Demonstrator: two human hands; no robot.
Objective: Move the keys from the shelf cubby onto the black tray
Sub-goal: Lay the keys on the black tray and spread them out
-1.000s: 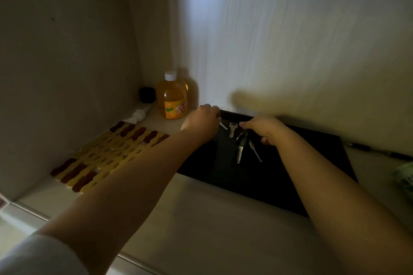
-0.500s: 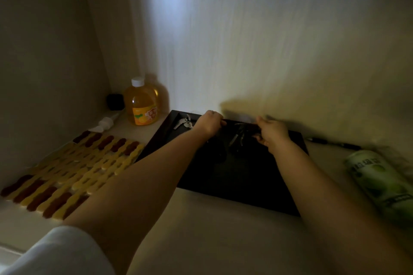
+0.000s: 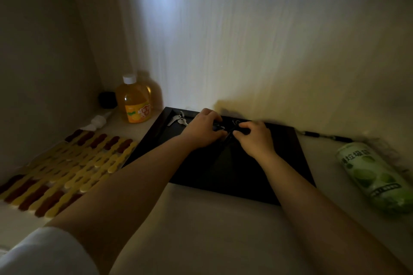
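Observation:
A black tray [image 3: 290, 163] lies on the pale shelf against the back wall. A small bunch of silver keys [image 3: 177, 119] on a ring rests in the tray's far left corner, apart from both hands. My left hand [image 3: 201, 129] and my right hand [image 3: 254, 138] meet over the tray's far middle. Both have their fingers closed around a dark key bunch [image 3: 226, 128] with a ring showing between them. Most of that bunch is hidden by my fingers and the dim light.
An orange juice bottle [image 3: 135, 100] and a small black object [image 3: 108, 100] stand in the back left corner. A yellow and brown mat [image 3: 67, 169] covers the left shelf. A green can [image 3: 375, 176] lies right of the tray, a black pen [image 3: 324, 136] behind it.
The silver keys left my left hand and now lie in the tray's far left corner. My hands came together over the dark key bunch. The view shifted right.

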